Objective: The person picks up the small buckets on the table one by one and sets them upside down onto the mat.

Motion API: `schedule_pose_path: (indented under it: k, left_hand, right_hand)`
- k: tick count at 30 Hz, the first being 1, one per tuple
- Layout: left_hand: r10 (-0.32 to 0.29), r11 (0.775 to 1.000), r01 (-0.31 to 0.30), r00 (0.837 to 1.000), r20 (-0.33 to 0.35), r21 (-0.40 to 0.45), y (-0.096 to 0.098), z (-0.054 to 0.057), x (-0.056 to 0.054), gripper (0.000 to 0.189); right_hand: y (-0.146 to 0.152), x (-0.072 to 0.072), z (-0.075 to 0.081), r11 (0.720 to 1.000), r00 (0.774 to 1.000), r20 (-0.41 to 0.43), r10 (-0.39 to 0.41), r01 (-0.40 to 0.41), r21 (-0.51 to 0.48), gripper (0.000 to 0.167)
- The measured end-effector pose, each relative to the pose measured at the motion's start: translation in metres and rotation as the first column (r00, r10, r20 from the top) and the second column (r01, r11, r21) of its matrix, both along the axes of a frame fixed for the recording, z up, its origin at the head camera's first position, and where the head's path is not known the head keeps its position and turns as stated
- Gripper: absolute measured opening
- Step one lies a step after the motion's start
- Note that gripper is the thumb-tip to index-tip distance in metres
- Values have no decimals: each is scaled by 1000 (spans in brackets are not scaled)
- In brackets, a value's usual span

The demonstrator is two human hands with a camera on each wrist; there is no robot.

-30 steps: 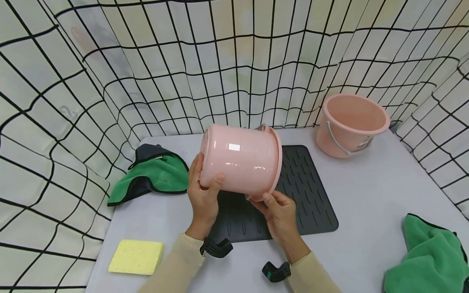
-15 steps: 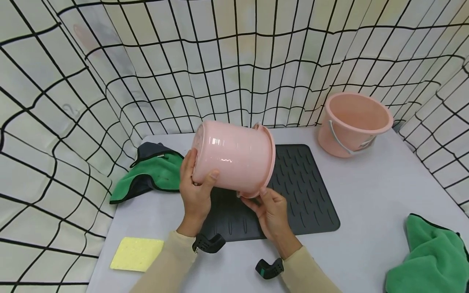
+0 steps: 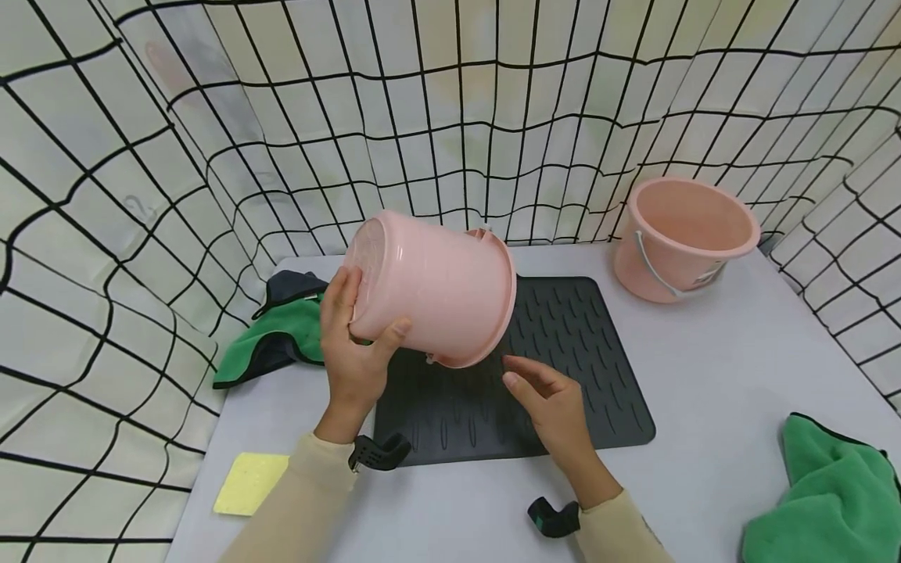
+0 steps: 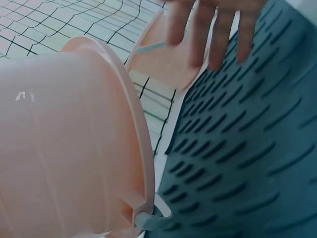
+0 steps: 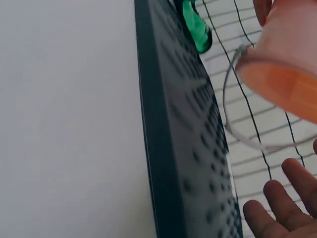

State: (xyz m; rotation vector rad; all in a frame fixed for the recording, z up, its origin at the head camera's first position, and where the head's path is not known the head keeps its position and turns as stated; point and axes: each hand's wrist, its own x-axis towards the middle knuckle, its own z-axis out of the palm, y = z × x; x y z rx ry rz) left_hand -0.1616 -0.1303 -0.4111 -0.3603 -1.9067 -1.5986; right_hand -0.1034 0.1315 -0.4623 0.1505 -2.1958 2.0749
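A pink bucket is tipped on its side above the dark ribbed mat, base up to the left and mouth toward the lower right. My left hand grips it by the base end, thumb on the wall and fingers against the bottom. Its grey wire handle hangs loose from the rim in the right wrist view. Just off the rim, my right hand holds nothing, its fingers relaxed; in the left wrist view those fingers hang over the mat.
A second pink bucket stands upright at the back right. Green cloths lie at the left and the right front. A yellow sponge lies at the front left. Black wire mesh walls in the table.
My left hand has carried the bucket left and turned it so more of its base shows. The right hand has let go of the rim and moved away to the right.
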Motion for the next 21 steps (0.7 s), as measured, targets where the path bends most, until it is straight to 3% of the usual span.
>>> schedule_pose_path:
  k: [2,4,10,15,18,21]
  left_hand:
    - [30,998,-31,999,-26,-46,-4,5,-3,85]
    - [54,994,-59,997,-61,-92,-8,11,-6,91]
    - [104,955,-144,981,-164,-258,-16,34,-15,98]
    - [96,920,-168,973,-212,-354,-21,48,-22,96]
    - [87,897,-177,969,-231,-405,-25,53,-25,95]
    - [79,874,-190,964,-255,-447,-28,56,-30,93]
  right_hand:
    - [15,5,2,988,1000,-3,-14,15,156,42]
    - [30,11,3,956,1000,-15,-25,28,293,52]
    - [75,28,5,789,998,-9,-62,55,612,77]
    - [105,40,5,673,992,83,-92,0,740,92]
    - [118,46,2,638,986,130,-102,-35,769,99]
    - [125,48,-1,623,982,159,-99,-63,779,104]
